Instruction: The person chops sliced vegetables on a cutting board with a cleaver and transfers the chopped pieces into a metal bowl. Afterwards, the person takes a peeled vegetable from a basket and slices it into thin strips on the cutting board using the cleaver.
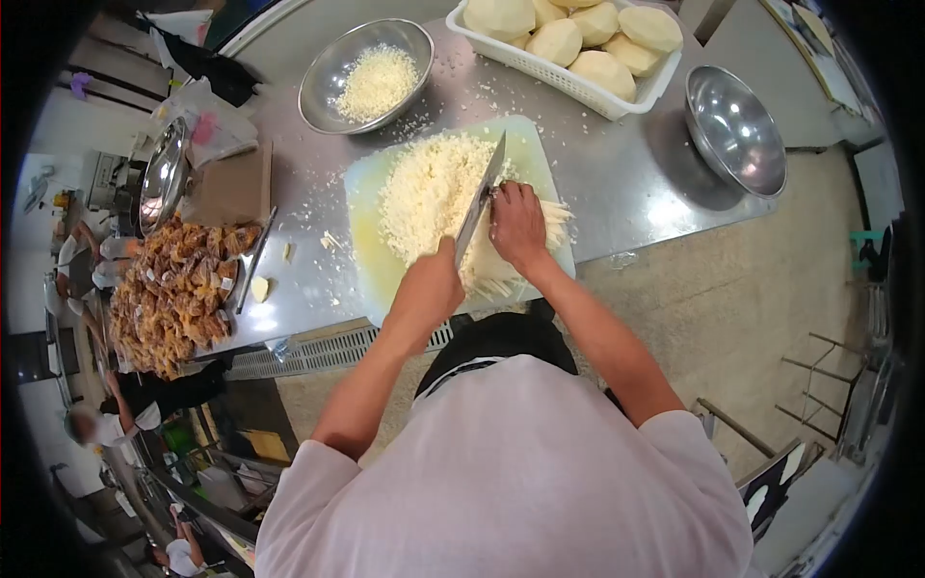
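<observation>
My left hand [424,294] is closed around the handle of a large kitchen knife [482,205], whose blade points away from me over the cutting board [364,207]. My right hand [517,226] bends its fingers over cut strips of a pale root vegetable [556,223], close beside the blade on its right. Left of the knife lies a heap of finely chopped pale vegetable [429,193]. More thin strips [491,281] lie at the board's near edge, partly hidden by my right wrist.
Behind the board stand a metal bowl of chopped bits [318,82] and a white basket [559,85] of peeled roots. A metal bowl [734,130] sits at right. Browned food pieces [173,294] are piled at left, near a dark rod [255,260]. Other people work at far left.
</observation>
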Tool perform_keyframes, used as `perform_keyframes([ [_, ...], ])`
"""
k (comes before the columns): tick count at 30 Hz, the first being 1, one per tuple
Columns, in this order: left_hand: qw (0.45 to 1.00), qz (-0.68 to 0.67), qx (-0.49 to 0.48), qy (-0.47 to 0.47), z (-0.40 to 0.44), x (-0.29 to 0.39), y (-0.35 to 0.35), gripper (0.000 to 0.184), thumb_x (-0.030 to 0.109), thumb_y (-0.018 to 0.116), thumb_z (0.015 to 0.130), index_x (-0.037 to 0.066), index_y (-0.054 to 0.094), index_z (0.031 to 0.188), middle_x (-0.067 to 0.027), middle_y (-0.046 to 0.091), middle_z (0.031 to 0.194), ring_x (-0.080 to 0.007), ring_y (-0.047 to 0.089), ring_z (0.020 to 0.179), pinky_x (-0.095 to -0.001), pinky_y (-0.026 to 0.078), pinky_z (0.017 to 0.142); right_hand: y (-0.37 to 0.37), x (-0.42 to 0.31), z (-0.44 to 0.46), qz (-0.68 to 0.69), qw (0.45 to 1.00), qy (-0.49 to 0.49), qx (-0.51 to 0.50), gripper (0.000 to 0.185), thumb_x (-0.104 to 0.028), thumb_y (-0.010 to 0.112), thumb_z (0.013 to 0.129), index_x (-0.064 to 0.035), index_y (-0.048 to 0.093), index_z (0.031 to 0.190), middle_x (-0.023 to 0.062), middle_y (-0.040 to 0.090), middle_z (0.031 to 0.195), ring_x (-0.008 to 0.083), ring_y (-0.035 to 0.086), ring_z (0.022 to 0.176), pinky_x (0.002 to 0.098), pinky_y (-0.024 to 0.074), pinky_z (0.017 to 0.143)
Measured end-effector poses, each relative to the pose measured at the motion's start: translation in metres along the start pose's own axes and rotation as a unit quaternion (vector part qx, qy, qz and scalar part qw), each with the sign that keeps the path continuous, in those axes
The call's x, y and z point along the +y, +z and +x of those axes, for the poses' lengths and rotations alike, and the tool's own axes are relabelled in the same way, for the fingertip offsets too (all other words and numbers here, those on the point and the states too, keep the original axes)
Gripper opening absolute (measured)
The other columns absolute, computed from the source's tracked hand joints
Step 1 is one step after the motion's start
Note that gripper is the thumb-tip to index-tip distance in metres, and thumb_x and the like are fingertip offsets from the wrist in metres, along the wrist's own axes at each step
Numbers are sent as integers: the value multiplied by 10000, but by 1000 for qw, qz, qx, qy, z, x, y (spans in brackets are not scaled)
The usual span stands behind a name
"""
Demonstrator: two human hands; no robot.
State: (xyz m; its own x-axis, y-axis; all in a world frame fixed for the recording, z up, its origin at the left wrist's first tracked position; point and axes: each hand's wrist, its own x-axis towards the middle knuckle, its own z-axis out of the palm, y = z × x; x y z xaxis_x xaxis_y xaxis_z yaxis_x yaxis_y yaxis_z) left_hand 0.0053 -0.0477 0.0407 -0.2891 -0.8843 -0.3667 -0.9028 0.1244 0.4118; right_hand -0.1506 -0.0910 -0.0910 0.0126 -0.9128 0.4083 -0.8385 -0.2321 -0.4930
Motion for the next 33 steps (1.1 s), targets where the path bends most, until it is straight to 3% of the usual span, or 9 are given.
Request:
perform_keyframes([
  [5, 998, -14, 48, 48, 39, -26, 57, 279, -11, 522, 769, -72, 447, 1030, -339, 607, 791, -485, 617, 769, -543, 486, 679, -3, -1, -1, -5, 1000, 5, -15, 272, -73, 606, 758, -27, 581, 1024, 139, 522, 1035, 341, 487, 980, 440, 434, 846],
  [9, 999, -27, 15, 14, 7, 1, 4, 289, -20, 515, 769, -84, 454, 1044, -327, 602, 762, -486, 609, 745, -537, 482, 681, 0, 1, -1, 1, 1000, 1, -14, 281, -72, 609, 747, -24, 580, 1022, 142, 521, 1036, 342, 488, 982, 438, 432, 847],
  [12, 999, -25, 23, -21, 4, -15, 38, 217, -15, 529, 786, -66, 475, 990, -288, 608, 735, -452, 620, 739, -497, 482, 661, 1, 3, -2, 3, 1000, 2, -3, 281, -71, 611, 739, -27, 575, 1014, 146, 520, 1034, 341, 488, 982, 437, 431, 849],
  [14, 998, -39, 50, 11, 27, -28, 58, 237, -27, 538, 762, -60, 481, 990, -273, 613, 729, -443, 622, 731, -489, 487, 662, -1, 0, -2, 2, 1000, 4, -11, 279, -70, 612, 736, -28, 572, 1009, 147, 520, 1033, 342, 488, 982, 437, 430, 848],
  [16, 994, -61, 60, 67, 41, -22, 46, 261, -34, 535, 749, -68, 468, 1000, -279, 608, 722, -442, 622, 726, -489, 487, 664, -2, 2, -2, -4, 1000, 1, -19, 277, -69, 613, 733, -29, 569, 1003, 148, 519, 1033, 343, 487, 983, 438, 429, 848],
  [20, 999, -34, 30, 0, -8, -4, 19, 227, -12, 504, 793, -76, 457, 1006, -313, 583, 677, -470, 611, 682, -534, 476, 652, -1, 0, 0, 3, 1000, 2, -1, 261, -81, 603, 746, -29, 568, 999, 143, 520, 1021, 343, 488, 975, 440, 426, 841],
  [24, 994, -45, 94, 46, 39, -31, 76, 206, 20, 489, 826, -79, 455, 1004, -334, 576, 690, -493, 597, 687, -542, 468, 632, -3, 0, -1, 2, 1000, -5, 11, 251, -82, 598, 756, -26, 568, 999, 142, 517, 1025, 338, 484, 982, 443, 422, 846],
  [29, 995, -40, 86, 25, 9, -12, 25, 188, 20, 502, 812, -67, 466, 974, -336, 587, 723, -492, 599, 707, -543, 465, 630, 2, 4, 0, 10, 1000, -9, 9, 252, -56, 604, 745, -19, 564, 991, 149, 513, 1019, 342, 481, 983, 446, 420, 844],
  [33, 995, -24, 94, 26, 35, -34, 50, 250, -6, 547, 762, -48, 450, 988, -320, 604, 742, -475, 616, 722, -548, 475, 672, 0, 7, -1, 45, 999, -13, 1, 246, -20, 584, 745, -8, 560, 989, 156, 512, 1001, 350, 477, 982, 454, 413, 853],
])
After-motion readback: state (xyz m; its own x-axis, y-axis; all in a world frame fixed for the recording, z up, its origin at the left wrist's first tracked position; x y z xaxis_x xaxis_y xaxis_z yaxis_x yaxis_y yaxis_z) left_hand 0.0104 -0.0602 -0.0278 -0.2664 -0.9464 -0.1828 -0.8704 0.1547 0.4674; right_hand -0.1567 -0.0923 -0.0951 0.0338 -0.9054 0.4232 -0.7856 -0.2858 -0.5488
